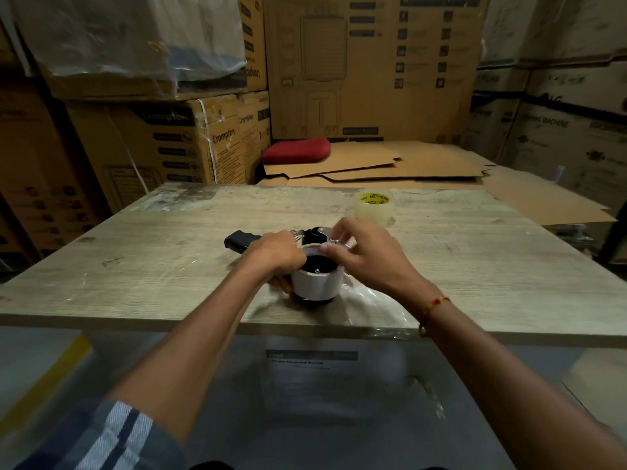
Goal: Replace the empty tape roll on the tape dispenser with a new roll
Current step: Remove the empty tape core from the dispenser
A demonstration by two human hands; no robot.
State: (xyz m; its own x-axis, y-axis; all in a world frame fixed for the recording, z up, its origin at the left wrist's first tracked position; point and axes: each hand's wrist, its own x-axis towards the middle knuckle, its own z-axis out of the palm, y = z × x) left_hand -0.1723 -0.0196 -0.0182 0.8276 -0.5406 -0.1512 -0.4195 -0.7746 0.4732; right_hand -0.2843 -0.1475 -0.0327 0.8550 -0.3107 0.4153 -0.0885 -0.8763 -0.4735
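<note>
Lying near the table's (169, 232) front edge, the black handheld tape dispenser (242, 241) carries a white roll (315, 283), gripped by the left hand (274, 254); its rim is pinched by the right hand (364, 252). A clear roll of tape with a yellow core label (374, 207) sits toward the far right corner.

The black tape dispenser (271, 244) lies flat mid-table, handle pointing to 10 o'clock, with a white, nearly bare roll (315, 283) on its hub, while 1 clear yellow-labelled new roll (374, 207) lies flat at 1 o'clock.
</note>
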